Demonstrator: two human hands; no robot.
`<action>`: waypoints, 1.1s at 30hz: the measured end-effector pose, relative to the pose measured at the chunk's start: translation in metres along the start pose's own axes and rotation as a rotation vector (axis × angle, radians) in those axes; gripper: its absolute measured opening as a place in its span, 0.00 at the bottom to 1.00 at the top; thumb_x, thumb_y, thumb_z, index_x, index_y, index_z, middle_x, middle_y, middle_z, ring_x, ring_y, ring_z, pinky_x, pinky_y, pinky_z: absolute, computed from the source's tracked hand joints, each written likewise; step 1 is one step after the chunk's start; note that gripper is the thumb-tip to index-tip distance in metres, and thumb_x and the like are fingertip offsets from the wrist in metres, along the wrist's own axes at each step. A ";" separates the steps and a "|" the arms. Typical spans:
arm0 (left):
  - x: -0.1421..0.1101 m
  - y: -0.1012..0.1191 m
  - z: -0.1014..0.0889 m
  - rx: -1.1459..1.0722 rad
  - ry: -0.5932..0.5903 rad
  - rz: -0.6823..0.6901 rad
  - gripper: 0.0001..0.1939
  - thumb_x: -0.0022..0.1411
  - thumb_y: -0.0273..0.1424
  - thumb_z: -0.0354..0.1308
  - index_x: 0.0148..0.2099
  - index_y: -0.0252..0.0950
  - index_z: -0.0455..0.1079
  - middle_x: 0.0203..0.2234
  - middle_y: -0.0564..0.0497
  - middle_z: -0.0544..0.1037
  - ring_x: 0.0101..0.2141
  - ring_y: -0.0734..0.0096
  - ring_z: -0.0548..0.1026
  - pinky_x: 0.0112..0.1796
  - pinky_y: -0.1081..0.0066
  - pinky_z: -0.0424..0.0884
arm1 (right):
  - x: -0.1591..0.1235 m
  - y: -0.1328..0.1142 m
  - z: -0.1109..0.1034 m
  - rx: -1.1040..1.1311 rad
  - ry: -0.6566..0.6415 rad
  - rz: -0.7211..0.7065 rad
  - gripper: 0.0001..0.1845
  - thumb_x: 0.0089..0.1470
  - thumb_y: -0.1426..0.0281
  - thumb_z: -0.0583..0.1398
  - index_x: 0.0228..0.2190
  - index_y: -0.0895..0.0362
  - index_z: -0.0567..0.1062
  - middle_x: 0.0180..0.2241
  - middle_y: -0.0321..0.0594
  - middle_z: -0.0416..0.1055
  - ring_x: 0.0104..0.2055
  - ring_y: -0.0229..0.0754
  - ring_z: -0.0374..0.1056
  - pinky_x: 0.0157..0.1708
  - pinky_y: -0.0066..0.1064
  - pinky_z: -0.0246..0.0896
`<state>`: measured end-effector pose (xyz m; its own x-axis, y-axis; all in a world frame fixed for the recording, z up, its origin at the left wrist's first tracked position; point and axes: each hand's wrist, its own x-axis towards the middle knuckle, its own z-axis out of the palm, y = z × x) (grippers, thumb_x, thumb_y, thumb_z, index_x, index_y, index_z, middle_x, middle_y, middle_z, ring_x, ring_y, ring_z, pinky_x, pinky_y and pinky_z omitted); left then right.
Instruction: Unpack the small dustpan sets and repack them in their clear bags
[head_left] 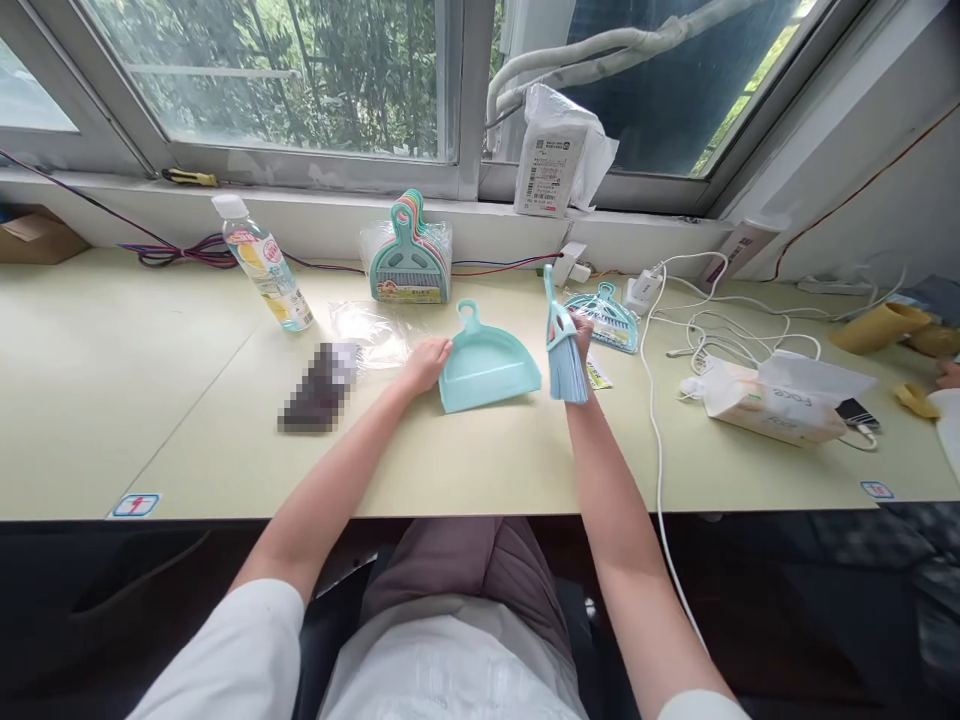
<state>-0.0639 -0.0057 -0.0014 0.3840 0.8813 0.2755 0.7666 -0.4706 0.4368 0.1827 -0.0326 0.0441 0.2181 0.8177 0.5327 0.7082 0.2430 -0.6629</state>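
Observation:
A small teal dustpan point(487, 368) lies flat on the pale table point(150, 400) in front of me. My left hand point(426, 362) grips its left edge with curled fingers. My right hand point(576, 335) is closed round a small teal brush point(564, 350), held upright with its bristles pointing down just right of the dustpan. A stack of packaged dustpan sets point(409, 255) stands behind, and another teal set point(604, 315) lies flat behind my right hand.
A plastic bottle point(262, 265) leans at the back left. Clear plastic wrapping point(375, 335) and a blurred dark object point(319, 390) lie left of my hand. A tissue pack point(772, 400), white cables point(720, 335) and yellow items point(885, 325) sit to the right.

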 end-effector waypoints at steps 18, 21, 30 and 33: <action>-0.005 -0.012 -0.029 0.328 0.131 -0.059 0.16 0.66 0.38 0.44 0.37 0.39 0.73 0.40 0.44 0.75 0.44 0.57 0.68 0.50 0.55 0.56 | -0.003 0.046 -0.009 -0.671 -0.218 0.075 0.23 0.58 0.58 0.50 0.26 0.56 0.78 0.31 0.46 0.75 0.40 0.48 0.63 0.48 0.44 0.42; -0.005 -0.011 -0.030 0.318 0.137 -0.080 0.16 0.66 0.38 0.45 0.37 0.39 0.73 0.40 0.44 0.75 0.44 0.57 0.67 0.50 0.55 0.56 | -0.005 0.042 -0.010 -0.704 -0.245 0.101 0.21 0.55 0.56 0.52 0.26 0.57 0.78 0.33 0.48 0.74 0.43 0.51 0.62 0.47 0.46 0.42; -0.010 -0.004 -0.035 0.335 0.126 -0.082 0.15 0.64 0.35 0.47 0.29 0.38 0.72 0.37 0.44 0.75 0.42 0.58 0.67 0.48 0.55 0.56 | -0.010 0.023 -0.007 -0.778 -0.370 0.188 0.16 0.45 0.59 0.60 0.28 0.59 0.78 0.37 0.52 0.73 0.45 0.55 0.62 0.46 0.45 0.43; -0.010 0.001 -0.036 0.355 0.137 -0.068 0.15 0.63 0.34 0.48 0.27 0.38 0.71 0.35 0.44 0.75 0.40 0.58 0.67 0.46 0.55 0.58 | -0.009 0.023 -0.008 -0.769 -0.320 0.231 0.15 0.44 0.61 0.60 0.29 0.60 0.78 0.36 0.52 0.73 0.44 0.55 0.63 0.46 0.45 0.44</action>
<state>-0.0857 -0.0166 0.0269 0.2721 0.8848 0.3783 0.9277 -0.3456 0.1411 0.2027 -0.0387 0.0288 0.2951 0.9387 0.1784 0.9523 -0.2738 -0.1350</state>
